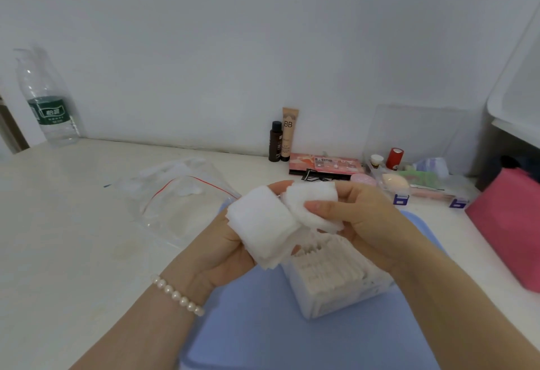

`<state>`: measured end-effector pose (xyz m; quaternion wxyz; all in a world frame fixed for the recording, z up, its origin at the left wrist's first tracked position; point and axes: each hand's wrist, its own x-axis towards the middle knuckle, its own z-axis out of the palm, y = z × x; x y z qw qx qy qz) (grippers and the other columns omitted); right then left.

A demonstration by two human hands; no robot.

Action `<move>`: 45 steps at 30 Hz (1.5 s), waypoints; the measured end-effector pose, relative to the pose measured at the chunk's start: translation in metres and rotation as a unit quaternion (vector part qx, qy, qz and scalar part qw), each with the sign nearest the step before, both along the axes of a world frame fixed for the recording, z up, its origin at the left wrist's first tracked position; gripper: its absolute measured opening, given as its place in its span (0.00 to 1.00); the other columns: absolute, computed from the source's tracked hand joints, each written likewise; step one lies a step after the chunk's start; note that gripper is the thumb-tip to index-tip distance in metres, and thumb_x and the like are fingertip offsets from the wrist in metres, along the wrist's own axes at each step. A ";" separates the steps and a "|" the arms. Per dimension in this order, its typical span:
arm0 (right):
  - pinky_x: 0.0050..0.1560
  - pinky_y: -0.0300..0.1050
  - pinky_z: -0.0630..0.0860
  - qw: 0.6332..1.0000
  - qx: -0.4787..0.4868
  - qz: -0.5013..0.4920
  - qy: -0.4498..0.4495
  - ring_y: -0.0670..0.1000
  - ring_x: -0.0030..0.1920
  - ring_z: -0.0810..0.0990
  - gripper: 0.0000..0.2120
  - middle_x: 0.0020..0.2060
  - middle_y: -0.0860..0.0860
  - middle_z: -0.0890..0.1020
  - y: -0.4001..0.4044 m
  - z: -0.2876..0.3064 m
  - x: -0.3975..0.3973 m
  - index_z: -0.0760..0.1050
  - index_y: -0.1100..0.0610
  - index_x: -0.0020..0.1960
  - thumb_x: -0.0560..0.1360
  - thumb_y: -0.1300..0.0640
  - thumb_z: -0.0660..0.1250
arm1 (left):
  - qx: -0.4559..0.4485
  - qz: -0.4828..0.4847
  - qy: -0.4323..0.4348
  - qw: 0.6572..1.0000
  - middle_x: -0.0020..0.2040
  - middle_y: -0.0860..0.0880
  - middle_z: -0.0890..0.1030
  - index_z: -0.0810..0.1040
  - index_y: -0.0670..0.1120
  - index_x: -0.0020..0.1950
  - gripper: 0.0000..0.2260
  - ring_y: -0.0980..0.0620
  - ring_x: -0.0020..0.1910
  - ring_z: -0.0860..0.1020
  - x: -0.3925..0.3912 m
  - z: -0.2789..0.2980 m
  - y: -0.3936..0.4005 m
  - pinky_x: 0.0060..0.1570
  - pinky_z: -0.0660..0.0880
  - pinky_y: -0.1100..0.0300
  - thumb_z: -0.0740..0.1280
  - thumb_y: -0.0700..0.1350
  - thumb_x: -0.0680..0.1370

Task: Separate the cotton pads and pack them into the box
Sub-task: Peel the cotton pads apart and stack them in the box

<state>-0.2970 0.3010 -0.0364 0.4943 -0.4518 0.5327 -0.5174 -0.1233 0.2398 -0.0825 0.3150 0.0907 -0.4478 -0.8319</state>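
My left hand (217, 252) holds a thick stack of white cotton pads (263, 223) in its palm, above the table. My right hand (368, 223) grips a smaller bunch of cotton pads (312, 203), thumb on top, touching the left stack's right edge. Below both hands stands a clear plastic box (336, 282) with several pads packed upright inside. The box rests on a blue tray (263, 325).
A clear zip bag (178, 203) with a red seal lies left of the hands. A water bottle (46, 100) stands far left. Cosmetics bottles (285, 135), a pink palette (327, 165) and a clear organiser (415, 182) line the back. A pink box (508, 229) sits at the right.
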 end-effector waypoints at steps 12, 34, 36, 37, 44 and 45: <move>0.30 0.38 0.78 0.971 -0.024 -0.090 -0.221 0.52 0.36 0.84 0.19 0.44 0.56 0.83 0.006 0.019 -0.015 0.76 0.63 0.54 0.63 0.62 0.68 | 0.007 0.128 -0.055 0.990 0.53 0.46 0.84 0.73 0.43 0.61 0.24 0.50 0.50 0.82 -0.007 -0.003 0.003 0.48 0.79 0.58 0.65 0.32 0.66; 0.25 0.34 0.72 0.995 -0.055 -0.086 0.001 0.47 0.32 0.82 0.08 0.36 0.54 0.85 0.008 -0.007 0.030 0.80 0.61 0.42 0.64 0.64 0.74 | -0.053 0.081 -0.053 0.994 0.43 0.45 0.84 0.86 0.46 0.43 0.19 0.49 0.44 0.83 -0.017 -0.001 0.020 0.44 0.80 0.56 0.63 0.25 0.70; 0.27 0.35 0.74 0.995 -0.051 -0.088 0.002 0.47 0.33 0.83 0.08 0.36 0.54 0.85 0.009 -0.008 0.032 0.80 0.62 0.43 0.64 0.65 0.75 | -0.053 0.079 -0.047 0.994 0.44 0.45 0.84 0.85 0.45 0.44 0.18 0.50 0.44 0.83 -0.018 -0.003 0.020 0.43 0.81 0.57 0.63 0.25 0.69; 0.27 0.36 0.75 0.994 -0.053 -0.092 0.002 0.47 0.33 0.83 0.08 0.36 0.54 0.85 0.009 -0.009 0.033 0.80 0.62 0.42 0.64 0.65 0.75 | -0.055 0.076 -0.049 0.994 0.45 0.45 0.84 0.85 0.44 0.45 0.17 0.50 0.45 0.83 -0.018 -0.003 0.020 0.44 0.81 0.57 0.63 0.26 0.68; 0.53 0.33 0.63 0.878 -0.178 -0.116 0.428 0.40 0.54 0.65 0.28 0.53 0.41 0.69 0.007 -0.018 0.032 0.66 0.41 0.66 0.68 0.52 0.72 | -0.065 0.061 -0.076 0.993 0.60 0.35 0.78 0.73 0.37 0.64 0.23 0.42 0.59 0.77 -0.016 -0.010 0.014 0.58 0.75 0.51 0.60 0.29 0.69; 0.59 0.38 0.61 0.862 -0.183 -0.078 0.466 0.42 0.58 0.63 0.27 0.56 0.41 0.67 0.007 -0.017 0.030 0.66 0.41 0.67 0.70 0.48 0.69 | -0.069 0.056 -0.083 0.993 0.58 0.36 0.79 0.73 0.36 0.63 0.23 0.43 0.58 0.78 -0.015 -0.010 0.014 0.57 0.76 0.52 0.60 0.29 0.69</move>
